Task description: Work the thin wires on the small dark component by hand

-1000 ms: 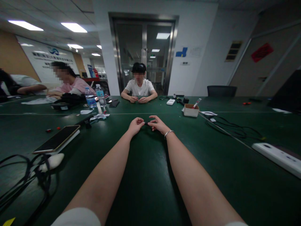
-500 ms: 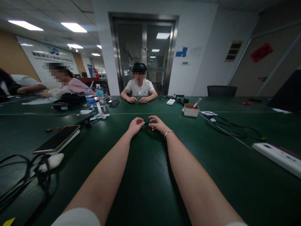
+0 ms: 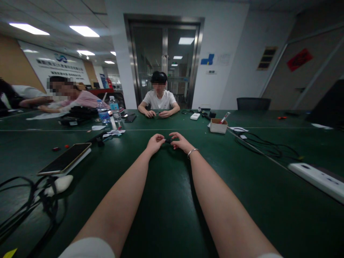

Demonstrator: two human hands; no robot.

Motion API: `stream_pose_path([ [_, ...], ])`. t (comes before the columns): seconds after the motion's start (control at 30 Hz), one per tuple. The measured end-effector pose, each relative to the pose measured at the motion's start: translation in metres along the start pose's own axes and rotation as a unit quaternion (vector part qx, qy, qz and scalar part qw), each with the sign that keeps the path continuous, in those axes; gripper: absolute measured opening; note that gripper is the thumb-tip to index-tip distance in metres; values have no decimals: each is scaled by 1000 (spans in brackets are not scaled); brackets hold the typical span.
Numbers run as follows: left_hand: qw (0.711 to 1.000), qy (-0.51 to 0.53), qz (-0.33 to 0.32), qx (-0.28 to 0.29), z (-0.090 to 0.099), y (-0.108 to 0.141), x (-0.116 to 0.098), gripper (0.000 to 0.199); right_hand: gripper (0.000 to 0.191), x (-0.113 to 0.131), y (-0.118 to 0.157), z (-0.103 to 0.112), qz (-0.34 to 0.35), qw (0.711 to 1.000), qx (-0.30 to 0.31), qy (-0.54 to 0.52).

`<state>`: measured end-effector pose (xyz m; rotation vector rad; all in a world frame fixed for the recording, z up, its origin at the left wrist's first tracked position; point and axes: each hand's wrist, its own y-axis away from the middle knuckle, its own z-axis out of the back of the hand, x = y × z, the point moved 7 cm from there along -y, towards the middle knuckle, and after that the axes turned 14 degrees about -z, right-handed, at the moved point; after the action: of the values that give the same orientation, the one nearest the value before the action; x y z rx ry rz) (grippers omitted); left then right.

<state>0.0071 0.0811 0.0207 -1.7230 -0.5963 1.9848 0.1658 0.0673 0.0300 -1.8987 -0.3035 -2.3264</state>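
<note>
Between my two hands, over the green table (image 3: 172,186), is a small dark object (image 3: 168,141), too small to name for sure. My left hand (image 3: 156,143) is closed in a pinch on its left end, thumb and fingertips together. At the other end, my right hand (image 3: 181,143) curls its fingers around the object, with the index finger arched above; the exact contact there is partly hidden. A silver bracelet (image 3: 192,153) circles my right wrist.
A phone (image 3: 66,157) on a white box, a white mouse (image 3: 61,184) and black cables (image 3: 25,204) lie left. A small box (image 3: 218,126) with a pen, more cables and a power strip (image 3: 317,181) are right. Bottles (image 3: 115,109) stand far left; people sit across and left.
My hands and the dark object stay almost in place. The person in pink at the left has shifted, head turned lower and further left.
</note>
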Motion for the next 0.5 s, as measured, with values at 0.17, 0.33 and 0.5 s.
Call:
stream_pose_path([
  [0.17,1000,13,6,-1,0,1,-2,17,25,-3,-2,-1,-24,1000,2,5],
  [0.33,1000,15,11,-3,0,1,-3,17,35,-2,0,1,-22,1000,-12,-14],
  [0.5,1000,11,11,3,-1,2,-4,16,27,-2,0,-1,-19,1000,4,0],
])
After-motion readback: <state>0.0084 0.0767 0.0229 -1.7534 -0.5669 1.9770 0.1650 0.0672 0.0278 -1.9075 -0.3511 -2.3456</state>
